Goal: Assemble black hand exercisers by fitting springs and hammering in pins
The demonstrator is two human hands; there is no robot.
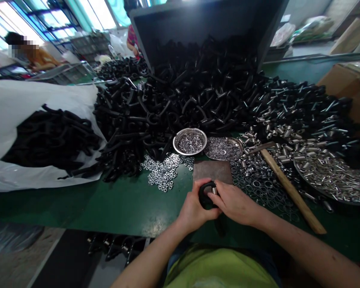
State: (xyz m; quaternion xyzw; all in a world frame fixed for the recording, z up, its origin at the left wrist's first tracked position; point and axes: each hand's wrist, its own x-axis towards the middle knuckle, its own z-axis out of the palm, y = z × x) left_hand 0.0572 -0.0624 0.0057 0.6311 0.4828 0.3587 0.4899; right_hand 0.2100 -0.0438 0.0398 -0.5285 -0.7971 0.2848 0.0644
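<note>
My left hand [193,210] is wrapped round a curved black plastic part [203,195] at the bench's front edge. My right hand [232,202] closes from the other side, its fingers pinching a small metal spring [214,190] at the part's open side. Just beyond both hands lies a flat metal plate [213,170]. Loose nuts [163,172] are scattered left of the plate, and thin metal rings [262,188] lie to its right. A steel bowl [175,144] of small pins stands behind the plate, beside a dish [239,146] of small metal pieces.
A hammer [292,190] lies at the right near a wide tray [306,186] of metal pins. Black parts [180,100] pile up before a large grey bin [198,24]. A white sack [48,94] of black parts is at the left. Two people are beyond the bench.
</note>
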